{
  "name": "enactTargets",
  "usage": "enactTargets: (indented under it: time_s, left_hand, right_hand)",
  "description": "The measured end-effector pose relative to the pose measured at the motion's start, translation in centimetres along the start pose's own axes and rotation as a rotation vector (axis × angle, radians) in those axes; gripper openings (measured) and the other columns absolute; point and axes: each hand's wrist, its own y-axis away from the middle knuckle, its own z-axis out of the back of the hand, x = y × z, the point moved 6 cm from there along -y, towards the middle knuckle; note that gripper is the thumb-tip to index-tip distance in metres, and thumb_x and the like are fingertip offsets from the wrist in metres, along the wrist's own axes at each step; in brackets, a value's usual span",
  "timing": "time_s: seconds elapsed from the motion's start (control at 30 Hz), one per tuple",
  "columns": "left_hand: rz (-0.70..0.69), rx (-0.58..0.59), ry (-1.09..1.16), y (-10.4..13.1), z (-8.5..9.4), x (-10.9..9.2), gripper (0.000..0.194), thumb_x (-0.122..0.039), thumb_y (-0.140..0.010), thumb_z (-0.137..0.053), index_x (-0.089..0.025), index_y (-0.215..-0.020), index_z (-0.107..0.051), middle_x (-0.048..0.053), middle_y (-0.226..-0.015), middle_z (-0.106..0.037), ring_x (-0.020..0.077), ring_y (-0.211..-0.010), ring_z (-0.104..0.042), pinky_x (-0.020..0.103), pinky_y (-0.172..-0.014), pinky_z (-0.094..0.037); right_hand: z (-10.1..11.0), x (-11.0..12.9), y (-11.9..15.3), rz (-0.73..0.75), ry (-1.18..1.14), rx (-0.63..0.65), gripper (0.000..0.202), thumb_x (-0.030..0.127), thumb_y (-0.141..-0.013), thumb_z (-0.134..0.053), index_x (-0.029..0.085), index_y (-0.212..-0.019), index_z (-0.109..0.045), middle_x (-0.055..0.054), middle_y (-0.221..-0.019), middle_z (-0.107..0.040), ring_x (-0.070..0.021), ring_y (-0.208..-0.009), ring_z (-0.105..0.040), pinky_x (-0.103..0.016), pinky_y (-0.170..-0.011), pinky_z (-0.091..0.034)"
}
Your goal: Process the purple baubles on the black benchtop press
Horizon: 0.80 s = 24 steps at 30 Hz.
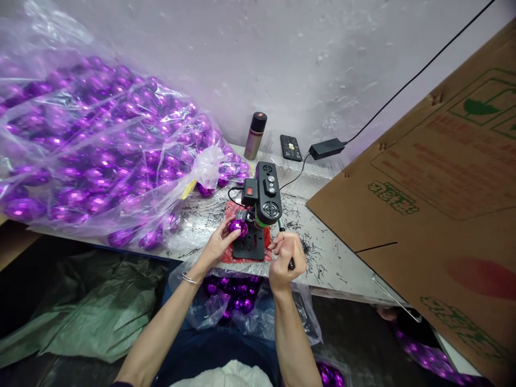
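Observation:
In my left hand (219, 243) is a shiny purple ball ornament (238, 228), gripped by the fingers at the front of a black bench machine (267, 193). The ball's top side faces the machine's working end; whether they touch I cannot tell. My right hand (287, 259) is wrapped round the black-gripped lever (291, 264) on the machine's right side. Under the machine lies a slotted black base plate (249, 245) on a red sheet (228, 258).
A large clear bag of purple balls (97, 145) fills the left. Behind the machine are a bottle (255, 135), a phone (291, 148) and a power adapter (327, 149). A cardboard box (435, 215) bounds the right. Small black bits litter the table (336, 258); below hangs another bag of balls (237, 295).

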Motion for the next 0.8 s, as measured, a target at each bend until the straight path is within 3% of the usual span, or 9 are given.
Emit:
enactTargets:
  time_s: [0.13, 0.23, 0.37, 0.5, 0.67, 0.8]
  left_hand:
    - [-0.107, -0.075, -0.256, 0.0, -1.1, 1.2, 0.064, -0.055, -0.087, -0.083, -0.019, -0.138, -0.069, 0.014, -0.133, -0.079, 0.0322, -0.124, -0.075, 0.05, -0.111, -0.059]
    - [-0.261, -0.074, -0.471, 0.1, -1.4, 0.7, 0.06, -0.053, -0.088, -0.084, -0.019, -0.135, -0.071, 0.016, -0.138, -0.076, 0.0357, -0.133, -0.07, 0.054, -0.117, -0.055]
    - [-0.357, -0.041, -0.617, 0.2, -1.9, 0.2, 0.055, -0.05, -0.092, -0.081, -0.018, -0.135, -0.07, 0.017, -0.133, -0.077, 0.0363, -0.131, -0.071, 0.055, -0.113, -0.057]
    - [-0.436, -0.025, -0.673, 0.5, -2.9, -0.1, 0.054, -0.046, -0.091, -0.082, -0.02, -0.137, -0.067, 0.015, -0.132, -0.076, 0.0346, -0.129, -0.071, 0.054, -0.115, -0.055]
    - [-0.404, -0.088, -0.618, 0.5, -3.0, 0.3, 0.053, -0.038, -0.09, -0.081, -0.023, -0.138, -0.066, 0.012, -0.134, -0.073, 0.0323, -0.131, -0.068, 0.053, -0.116, -0.054]
    - [-0.4, -0.043, -0.633, 0.4, -3.3, 0.1, 0.056, -0.037, -0.088, -0.083, -0.023, -0.14, -0.066, 0.012, -0.134, -0.072, 0.0333, -0.131, -0.067, 0.052, -0.115, -0.055]
  right_hand:
    - [0.1, 0.1, 0.0, 0.052, 0.004, 0.031, 0.04, 0.018, -0.108, -0.046, 0.023, -0.069, -0.052, 0.002, -0.065, -0.056, -0.0143, -0.065, -0.06, -0.03, -0.06, -0.045]
    - [0.2, 0.0, 0.3, 0.055, 0.018, 0.038, 0.038, 0.018, -0.107, -0.046, 0.023, -0.07, -0.054, 0.001, -0.065, -0.057, -0.0148, -0.064, -0.06, -0.03, -0.059, -0.045]
    - [0.2, -0.2, 0.6, 0.034, 0.024, 0.047, 0.037, 0.019, -0.107, -0.046, 0.022, -0.072, -0.057, 0.0, -0.068, -0.059, -0.0148, -0.065, -0.06, -0.03, -0.059, -0.046]
    - [0.2, -0.1, 0.5, 0.045, 0.039, 0.058, 0.036, 0.018, -0.107, -0.046, 0.023, -0.072, -0.056, 0.001, -0.067, -0.057, -0.0154, -0.067, -0.061, -0.031, -0.06, -0.047]
    - [0.2, 0.2, 0.4, 0.068, 0.033, 0.076, 0.036, 0.015, -0.106, -0.045, 0.023, -0.072, -0.054, 0.001, -0.069, -0.058, -0.0142, -0.066, -0.059, -0.03, -0.058, -0.046]
    - [0.2, 0.0, 0.6, 0.062, 0.023, 0.093, 0.034, 0.016, -0.106, -0.045, 0.024, -0.074, -0.054, 0.001, -0.07, -0.058, -0.0143, -0.067, -0.06, -0.029, -0.059, -0.047]
